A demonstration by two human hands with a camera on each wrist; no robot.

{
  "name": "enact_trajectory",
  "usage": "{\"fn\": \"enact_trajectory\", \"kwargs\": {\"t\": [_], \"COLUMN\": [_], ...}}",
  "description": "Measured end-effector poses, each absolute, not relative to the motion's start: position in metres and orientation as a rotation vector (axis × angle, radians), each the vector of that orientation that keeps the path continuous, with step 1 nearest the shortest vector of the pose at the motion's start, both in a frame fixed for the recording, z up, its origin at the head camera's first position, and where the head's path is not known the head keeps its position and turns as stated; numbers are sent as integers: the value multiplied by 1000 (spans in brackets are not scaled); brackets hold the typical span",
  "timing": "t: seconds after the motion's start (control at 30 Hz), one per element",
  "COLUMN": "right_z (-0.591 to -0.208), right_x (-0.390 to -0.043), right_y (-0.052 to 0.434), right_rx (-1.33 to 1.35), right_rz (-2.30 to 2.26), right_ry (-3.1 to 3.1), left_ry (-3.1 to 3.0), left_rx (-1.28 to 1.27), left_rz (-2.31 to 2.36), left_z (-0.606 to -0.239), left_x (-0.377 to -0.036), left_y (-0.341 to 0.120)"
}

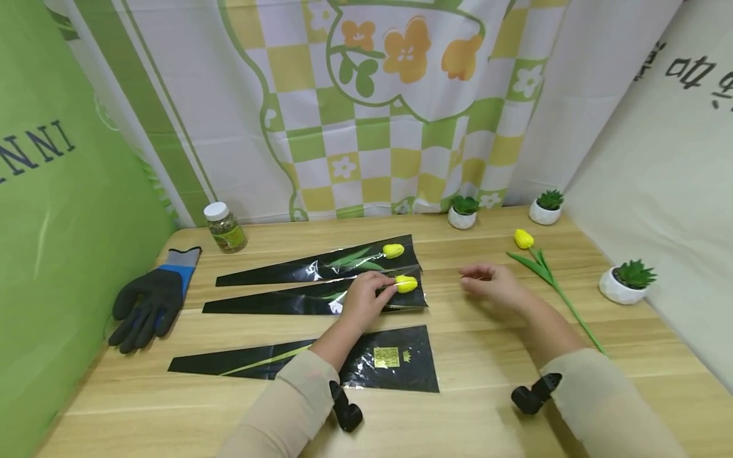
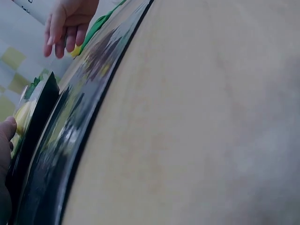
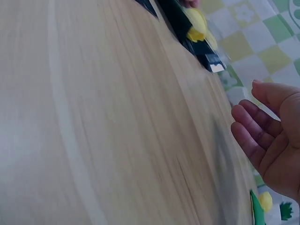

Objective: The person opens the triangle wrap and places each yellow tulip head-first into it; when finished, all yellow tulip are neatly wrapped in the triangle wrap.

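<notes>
My left hand (image 1: 366,299) pinches a yellow tulip (image 1: 406,284) just below its bloom. That tulip lies in the middle flower sleeve (image 1: 258,304), which is black with a clear front; the hand covers part of its stem and leaves. In the left wrist view, a thumb and fingertips show beside the bloom (image 2: 22,117). My right hand (image 1: 487,283) hovers over the table to the right, holding nothing, its fingers loosely bent. Behind the middle sleeve, another sleeve (image 1: 275,273) contains a second yellow tulip (image 1: 393,250). Nearest me lies a flat black sleeve (image 1: 412,375) with gold print.
A loose yellow tulip (image 1: 550,273) with green leaves lies right of the right hand. Small potted succulents (image 1: 462,216) stand along the back and right. At the left are a black-and-blue work glove (image 1: 151,302) and a white-lidded jar (image 1: 226,229). Fabric hangs behind the table.
</notes>
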State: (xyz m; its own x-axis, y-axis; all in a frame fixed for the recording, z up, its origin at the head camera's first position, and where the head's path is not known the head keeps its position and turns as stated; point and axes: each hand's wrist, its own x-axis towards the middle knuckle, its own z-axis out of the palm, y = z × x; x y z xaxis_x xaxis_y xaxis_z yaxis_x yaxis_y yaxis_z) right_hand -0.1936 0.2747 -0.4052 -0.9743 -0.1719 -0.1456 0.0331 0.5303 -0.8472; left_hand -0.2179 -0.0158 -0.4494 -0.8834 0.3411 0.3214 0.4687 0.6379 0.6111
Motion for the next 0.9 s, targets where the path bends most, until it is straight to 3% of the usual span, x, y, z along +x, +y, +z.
{"fn": "enact_trajectory", "kwargs": {"t": [0.9], "right_z": [-402], "right_x": [-130], "right_y": [416], "right_rx": [63], "right_rz": [-900], "right_ry": [2915], "left_ry": [-2677], "left_rx": [-665], "left_rz": [-1080], "left_z": [-445], "left_x": [-224], "left_y": [-20]}}
